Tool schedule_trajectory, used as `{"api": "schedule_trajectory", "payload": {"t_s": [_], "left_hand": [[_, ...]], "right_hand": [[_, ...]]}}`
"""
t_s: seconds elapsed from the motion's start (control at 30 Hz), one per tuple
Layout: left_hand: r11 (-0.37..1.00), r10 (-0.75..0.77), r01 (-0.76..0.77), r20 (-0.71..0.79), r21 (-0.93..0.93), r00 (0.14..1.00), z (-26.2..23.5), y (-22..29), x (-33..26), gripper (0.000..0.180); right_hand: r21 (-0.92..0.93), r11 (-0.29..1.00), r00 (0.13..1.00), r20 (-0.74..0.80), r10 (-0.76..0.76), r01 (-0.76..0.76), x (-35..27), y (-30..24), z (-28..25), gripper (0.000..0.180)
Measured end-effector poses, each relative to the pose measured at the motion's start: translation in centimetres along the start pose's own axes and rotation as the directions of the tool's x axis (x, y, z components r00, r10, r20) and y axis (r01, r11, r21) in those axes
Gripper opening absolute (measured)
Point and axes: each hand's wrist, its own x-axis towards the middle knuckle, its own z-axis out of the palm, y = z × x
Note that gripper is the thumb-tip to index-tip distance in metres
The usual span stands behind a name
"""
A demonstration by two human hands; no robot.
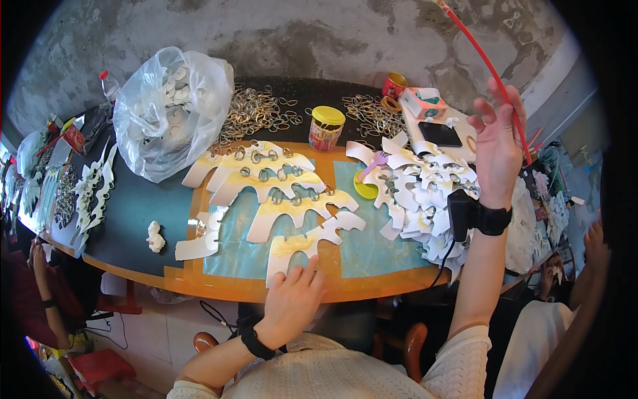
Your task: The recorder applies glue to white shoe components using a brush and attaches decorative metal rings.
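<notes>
White card cut-out (307,245) — nearest piece, at the table's (279,287) front edge — is pressed flat under the left hand (292,300), fingers spread, not clasped. Right hand (497,147), raised, pinches a red rod (488,65). Beyond: overlapping cut-outs with metal rings (266,174), a yellow-lidded jar (326,128).

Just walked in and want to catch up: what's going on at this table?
A person sits at a table spread with white cut-out card shapes. Their left hand presses the nearest cut-out flat, while the right hand is raised, holding a thin red rod. More cut-outs are piled at the right; metal rings and a plastic bag lie behind.
</notes>
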Motion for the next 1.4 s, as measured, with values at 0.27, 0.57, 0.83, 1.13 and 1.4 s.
{"api": "schedule_trajectory", "payload": {"t_s": [0.27, 0.57, 0.83, 1.13, 1.4], "left_hand": [[1.0, -0.008, 0.008, -0.003, -0.015, 1.0, -0.2, -0.1, 0.3, 0.036], [1.0, 0.009, -0.009, 0.005, 0.022, 1.0, -0.2, -0.3, 0.2, 0.034], [1.0, -0.013, 0.013, -0.002, -0.004, 1.0, 0.0, -0.2, 0.3, 0.036], [0.999, -0.027, 0.026, -0.018, -0.045, 0.999, 0.1, -0.2, 0.3, 0.039], [0.998, -0.031, 0.031, -0.01, -0.051, 0.999, 0.0, -0.2, 0.4, 0.039]], "right_hand": [[0.022, 0.987, 0.986, -0.048, 0.16, -0.159, -7.4, -3.2, -0.5, 0.031], [-0.19, 0.836, 0.856, -0.175, 0.487, -0.514, -19.9, -3.8, 1.9, 0.021], [-0.248, 0.794, 0.83, -0.104, 0.548, -0.555, -21.6, -2.1, 3.0, 0.017], [-0.325, 0.747, 0.811, -0.142, 0.568, -0.58, -21.3, -2.1, 3.5, 0.015], [-0.332, 0.749, 0.815, -0.145, 0.56, -0.574, -21.1, -1.7, 4.1, 0.015]]}}
